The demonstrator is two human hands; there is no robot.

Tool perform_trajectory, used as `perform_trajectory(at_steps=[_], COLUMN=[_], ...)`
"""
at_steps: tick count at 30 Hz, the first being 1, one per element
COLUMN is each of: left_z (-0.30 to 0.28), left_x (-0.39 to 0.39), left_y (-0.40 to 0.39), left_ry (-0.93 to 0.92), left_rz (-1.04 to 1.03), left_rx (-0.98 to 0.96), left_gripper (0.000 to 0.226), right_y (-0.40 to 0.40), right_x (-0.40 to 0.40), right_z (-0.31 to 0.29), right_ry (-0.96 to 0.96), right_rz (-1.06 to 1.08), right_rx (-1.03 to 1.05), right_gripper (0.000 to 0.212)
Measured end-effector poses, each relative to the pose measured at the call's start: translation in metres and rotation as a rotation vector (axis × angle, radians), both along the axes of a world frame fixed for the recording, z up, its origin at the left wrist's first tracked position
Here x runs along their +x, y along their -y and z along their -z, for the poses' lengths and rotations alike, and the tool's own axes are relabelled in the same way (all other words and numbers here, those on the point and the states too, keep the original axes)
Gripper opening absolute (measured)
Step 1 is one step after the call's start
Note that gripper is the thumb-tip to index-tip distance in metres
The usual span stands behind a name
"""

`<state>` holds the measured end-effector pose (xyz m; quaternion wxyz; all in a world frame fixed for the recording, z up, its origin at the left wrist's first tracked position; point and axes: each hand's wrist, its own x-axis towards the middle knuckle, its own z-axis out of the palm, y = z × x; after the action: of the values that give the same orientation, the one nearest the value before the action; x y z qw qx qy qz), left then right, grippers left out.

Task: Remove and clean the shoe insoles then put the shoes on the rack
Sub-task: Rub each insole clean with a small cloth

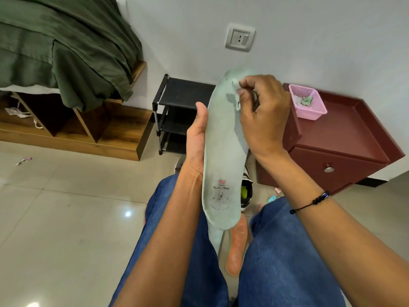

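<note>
A pale green insole [221, 156] with a small flag print stands upright between my knees. My left hand [197, 134] holds it from behind, thumb up along its left edge. My right hand [263, 114] pinches a small pale wipe [235, 84] against the toe end, where a dark wet patch shows. A second insole [235, 247], its orange underside up, lies below between my legs. A white shoe [246, 191] with a yellow-green lining sits on the floor behind the insole, mostly hidden. The black shoe rack [177, 107] stands against the wall.
A dark red cabinet [345, 138] at right carries a pink basket [307, 103]. A bed with a green cover [66, 54] and wooden base stands at left. Small bits lie on the tile floor [66, 207] near the cabinet and at far left.
</note>
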<state>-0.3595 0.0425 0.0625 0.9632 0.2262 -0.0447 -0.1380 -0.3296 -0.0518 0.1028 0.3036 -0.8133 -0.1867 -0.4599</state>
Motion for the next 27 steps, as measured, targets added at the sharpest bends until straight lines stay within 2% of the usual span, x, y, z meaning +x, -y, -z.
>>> perform_trajectory(at_steps=[2, 6, 10, 15, 19, 21, 23, 25, 27], left_z=[-0.002, -0.003, -0.002, -0.008, -0.012, -0.013, -0.013, -0.013, -0.011], left_x=[0.001, 0.003, 0.004, -0.002, -0.004, -0.003, -0.002, -0.002, 0.000], left_y=[0.003, 0.003, 0.000, -0.003, 0.002, 0.007, 0.011, 0.011, 0.009], left_ry=[0.012, -0.011, -0.046, -0.033, -0.042, -0.061, -0.047, -0.035, -0.062], left_rz=[-0.051, -0.085, -0.144, -0.096, -0.069, -0.058, -0.026, -0.001, -0.029], left_rx=[0.036, 0.095, 0.160, 0.061, 0.067, 0.050, 0.090, 0.123, 0.074], left_gripper=[0.063, 0.064, 0.061, 0.076, 0.081, 0.080, 0.077, 0.077, 0.076], right_y=[0.001, -0.002, -0.009, -0.006, 0.018, 0.026, 0.027, 0.020, 0.009], right_x=[0.002, 0.005, -0.001, -0.029, -0.031, -0.020, -0.001, 0.011, 0.005], right_z=[-0.008, -0.009, -0.003, 0.017, 0.003, -0.013, -0.027, -0.030, -0.015], right_ry=[-0.013, -0.086, -0.114, -0.202, -0.398, -0.402, -0.325, -0.280, -0.263], right_rz=[0.001, 0.050, 0.007, -0.298, -0.515, -0.445, -0.306, -0.242, -0.266], right_rx=[-0.060, -0.312, -0.322, -0.300, -0.361, -0.256, -0.137, -0.156, -0.227], right_gripper=[0.007, 0.009, 0.006, 0.006, 0.008, 0.013, 0.013, 0.012, 0.011])
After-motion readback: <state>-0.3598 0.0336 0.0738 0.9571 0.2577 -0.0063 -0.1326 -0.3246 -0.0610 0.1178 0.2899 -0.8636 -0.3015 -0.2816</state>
